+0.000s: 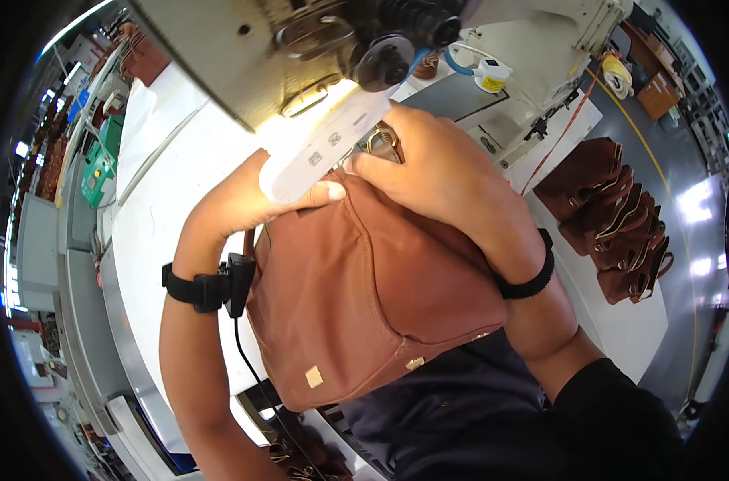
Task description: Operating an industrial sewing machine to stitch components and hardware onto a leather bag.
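A reddish-brown leather-like bag (324,297) lies in front of me, its seamed bottom with small gold-coloured pieces facing my body. My left hand (288,204) is closed on the bag's far left edge, its thumb pressed on the material; the other fingers are hidden under the white lamp bar. On the far right side, my right hand (429,160) grips the bag's edge, thumb bent inward and fingers curled over. Both hands are close to the stitching area of a sewing machine (220,48). A metal ring (378,142) shows beside the right thumb.
A lit white lamp bar (316,152) hangs over my hands. The white worktable (160,152) extends left. Several brown bags (613,220) lie at the right edge. A black cable (256,373) runs down from the device on my left wrist. A green machine (104,164) stands far left.
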Demonstrator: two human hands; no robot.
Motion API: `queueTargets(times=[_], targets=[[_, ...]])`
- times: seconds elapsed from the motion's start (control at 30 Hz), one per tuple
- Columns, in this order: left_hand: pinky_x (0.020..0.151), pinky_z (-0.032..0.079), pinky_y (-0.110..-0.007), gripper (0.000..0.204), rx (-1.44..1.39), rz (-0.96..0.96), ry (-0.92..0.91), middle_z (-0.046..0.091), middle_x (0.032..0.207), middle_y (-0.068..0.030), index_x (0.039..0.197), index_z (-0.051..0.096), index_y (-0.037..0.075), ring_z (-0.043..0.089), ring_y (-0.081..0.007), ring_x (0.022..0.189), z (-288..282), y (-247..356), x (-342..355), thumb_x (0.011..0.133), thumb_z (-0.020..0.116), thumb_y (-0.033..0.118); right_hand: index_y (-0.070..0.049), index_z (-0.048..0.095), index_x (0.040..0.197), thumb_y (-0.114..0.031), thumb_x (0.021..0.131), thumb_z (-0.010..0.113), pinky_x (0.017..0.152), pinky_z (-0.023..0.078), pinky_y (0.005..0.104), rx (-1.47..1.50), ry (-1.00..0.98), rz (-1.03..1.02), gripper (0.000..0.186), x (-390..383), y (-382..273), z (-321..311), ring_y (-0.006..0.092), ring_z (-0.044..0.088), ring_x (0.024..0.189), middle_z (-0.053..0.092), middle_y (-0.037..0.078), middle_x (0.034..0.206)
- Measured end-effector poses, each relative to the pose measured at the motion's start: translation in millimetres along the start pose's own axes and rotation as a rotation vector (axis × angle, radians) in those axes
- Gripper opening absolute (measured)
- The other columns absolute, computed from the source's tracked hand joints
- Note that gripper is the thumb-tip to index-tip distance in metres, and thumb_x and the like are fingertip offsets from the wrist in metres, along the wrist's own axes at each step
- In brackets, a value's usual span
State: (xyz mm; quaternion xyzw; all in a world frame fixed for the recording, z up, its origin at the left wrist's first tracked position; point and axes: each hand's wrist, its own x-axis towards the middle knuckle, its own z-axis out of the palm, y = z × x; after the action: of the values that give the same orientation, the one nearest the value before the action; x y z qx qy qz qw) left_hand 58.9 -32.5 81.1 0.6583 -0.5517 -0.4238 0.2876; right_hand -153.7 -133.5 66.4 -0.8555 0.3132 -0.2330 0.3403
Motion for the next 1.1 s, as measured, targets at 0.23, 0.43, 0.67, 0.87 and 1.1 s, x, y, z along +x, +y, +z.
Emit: queueTargets(times=[0.23, 0.43, 0.67, 0.87, 1.1], targets=[[0.066, 0.047, -0.027, 0.048, 0.093, -0.055, 0.0, 0.066, 0.08, 0.0018, 0.103, 0.075, 0.002, 0.056, -0.0094, 0.073, -2.0, 5.6, -1.4, 0.087, 0.088, 0.046, 0.004, 0.069, 0.109, -0.036, 0.087, 0.076, 0.086, 0.056, 0.0521, 0.016, -0.006, -0.008, 0.046, 6.5, 6.5, -2.4, 0.0463, 0.072, 0.096, 0.074, 0.028, 0.095], [0.07, 0.051, -0.028, 0.05, 0.129, -0.123, 0.016, 0.071, 0.09, -0.0001, 0.118, 0.075, 0.002, 0.061, -0.0107, 0.079, 1.0, 5.3, -2.6, 0.09, 0.087, 0.042, 0.005, 0.071, 0.099, -0.037, 0.086, 0.076, 0.083, 0.057, 0.0514, 0.012, -0.004, -0.032, 0.043, 13.6, 13.7, -3.2, 0.0455, 0.072, 0.093, 0.074, 0.028, 0.092], [0.062, 0.028, -0.023, 0.041, 0.073, -0.039, 0.064, 0.044, 0.074, 0.0144, 0.073, 0.056, 0.017, 0.035, -0.0017, 0.069, 6.6, -12.8, -2.5, 0.099, 0.079, 0.04, 0.005, 0.074, 0.108, -0.045, 0.082, 0.082, 0.088, 0.057, 0.0448, -0.233, -0.203, 0.011, 0.057, 28.4, -3.1, -22.8, 0.0399, 0.075, 0.097, 0.076, 0.026, 0.099], [0.069, 0.037, -0.021, 0.029, -0.023, -0.025, 0.037, 0.055, 0.083, 0.0141, 0.086, 0.066, 0.015, 0.045, -0.001, 0.076, 7.3, -19.9, -2.2, 0.1, 0.078, 0.037, 0.006, 0.074, 0.116, -0.048, 0.082, 0.082, 0.088, 0.057, 0.0444, -0.211, -0.242, 0.041, 0.064, 32.8, -0.5, -24.2, 0.0395, 0.075, 0.099, 0.077, 0.025, 0.103], [0.062, 0.031, -0.022, 0.033, 0.019, -0.064, 0.048, 0.05, 0.077, 0.014, 0.079, 0.061, 0.016, 0.041, -0.0011, 0.07, 3.0, -14.1, -0.7, 0.098, 0.081, 0.035, 0.007, 0.074, 0.114, -0.049, 0.082, 0.082, 0.087, 0.057, 0.0445, -0.194, -0.2, 0.002, 0.065, 30.5, 4.2, -21.8, 0.0408, 0.074, 0.097, 0.076, 0.026, 0.1]])
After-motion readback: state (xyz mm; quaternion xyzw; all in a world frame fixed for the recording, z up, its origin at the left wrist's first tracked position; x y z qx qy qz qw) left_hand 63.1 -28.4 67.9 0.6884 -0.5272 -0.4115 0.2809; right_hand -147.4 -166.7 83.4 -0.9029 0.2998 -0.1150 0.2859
